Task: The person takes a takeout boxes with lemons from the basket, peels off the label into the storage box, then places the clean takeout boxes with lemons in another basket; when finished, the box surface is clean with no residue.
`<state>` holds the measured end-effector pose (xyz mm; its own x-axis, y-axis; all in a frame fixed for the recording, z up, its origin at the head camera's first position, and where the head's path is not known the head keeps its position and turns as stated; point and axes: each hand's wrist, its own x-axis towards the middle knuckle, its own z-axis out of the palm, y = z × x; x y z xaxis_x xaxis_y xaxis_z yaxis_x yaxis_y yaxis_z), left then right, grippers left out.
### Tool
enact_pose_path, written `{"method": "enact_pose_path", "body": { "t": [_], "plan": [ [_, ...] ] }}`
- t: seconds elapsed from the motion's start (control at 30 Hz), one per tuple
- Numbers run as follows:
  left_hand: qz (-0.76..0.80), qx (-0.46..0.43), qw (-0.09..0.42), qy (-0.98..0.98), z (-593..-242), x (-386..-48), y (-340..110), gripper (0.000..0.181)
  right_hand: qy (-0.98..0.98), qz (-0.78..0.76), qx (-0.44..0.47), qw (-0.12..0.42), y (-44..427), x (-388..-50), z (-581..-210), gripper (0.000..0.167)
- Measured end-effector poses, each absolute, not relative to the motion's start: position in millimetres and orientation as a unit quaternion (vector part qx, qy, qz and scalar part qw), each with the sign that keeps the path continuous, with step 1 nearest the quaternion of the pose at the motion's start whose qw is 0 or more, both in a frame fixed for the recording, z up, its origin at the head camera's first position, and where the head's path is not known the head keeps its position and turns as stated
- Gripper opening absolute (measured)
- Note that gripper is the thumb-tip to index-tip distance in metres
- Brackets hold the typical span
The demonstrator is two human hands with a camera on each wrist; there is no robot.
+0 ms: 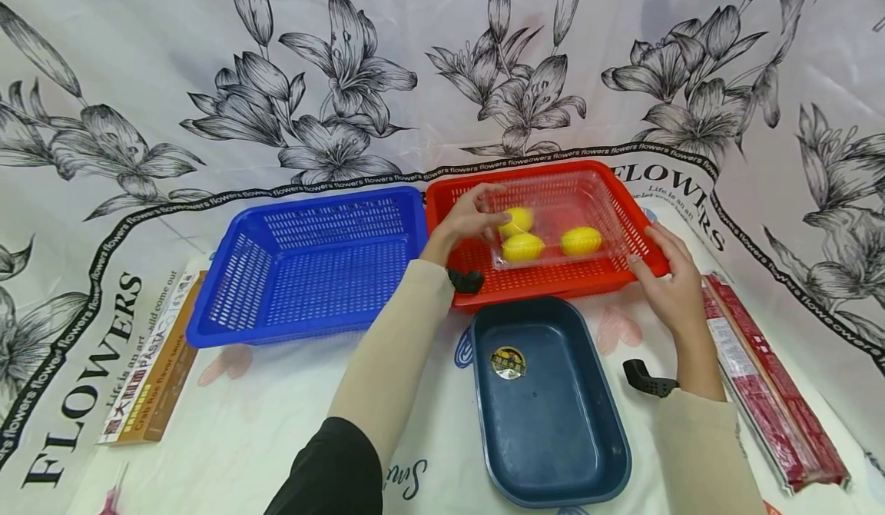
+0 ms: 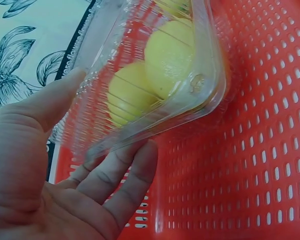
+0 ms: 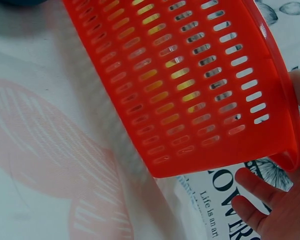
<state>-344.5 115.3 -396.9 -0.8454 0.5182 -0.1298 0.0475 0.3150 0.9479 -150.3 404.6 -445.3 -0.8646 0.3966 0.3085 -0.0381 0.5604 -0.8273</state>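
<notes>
In the head view, my left hand [image 1: 472, 217] holds the left end of a clear plastic clamshell box [image 1: 553, 192] over the red basket [image 1: 539, 288]. Yellow lemons [image 1: 582, 241] show inside the box. The left wrist view has the thumb of that hand [image 2: 65, 185] on one side of the box and curled fingers under its edge. My right hand [image 1: 671, 277] grips the red basket's right front corner, thumb at the rim. In the right wrist view, part of this hand [image 3: 277, 205] is cut off by the frame, beside the basket corner.
A blue basket [image 1: 314, 250] stands left of the red one. In front sits a dark blue tray [image 1: 553, 415] with a round sticker. A pasta box [image 1: 148, 361] lies at the left, a red-and-white package [image 1: 767, 380] at the right. Flower-printed cloth rises behind.
</notes>
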Motion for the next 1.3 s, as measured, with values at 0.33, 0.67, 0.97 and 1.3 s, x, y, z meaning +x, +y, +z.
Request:
{"method": "enact_pose_path", "body": {
  "t": [0.33,0.67,0.97,1.3],
  "plan": [
    [0.536,0.178,0.192,0.803,-401,-340,118,0.064,-0.854,0.459,-0.117,0.217,405,-147,-448,0.054],
    [0.515,0.172,0.177,0.821,-398,-340,118,0.067,-0.854,0.456,-0.11,0.224,406,-148,-445,0.054],
    [0.499,0.18,0.141,0.836,-398,-342,117,0.067,-0.853,0.46,-0.11,0.221,405,-149,-444,0.054],
    [0.56,0.21,0.075,0.798,-388,-341,116,0.06,-0.852,0.458,-0.107,0.231,404,-151,-447,0.054]
  ]
}}
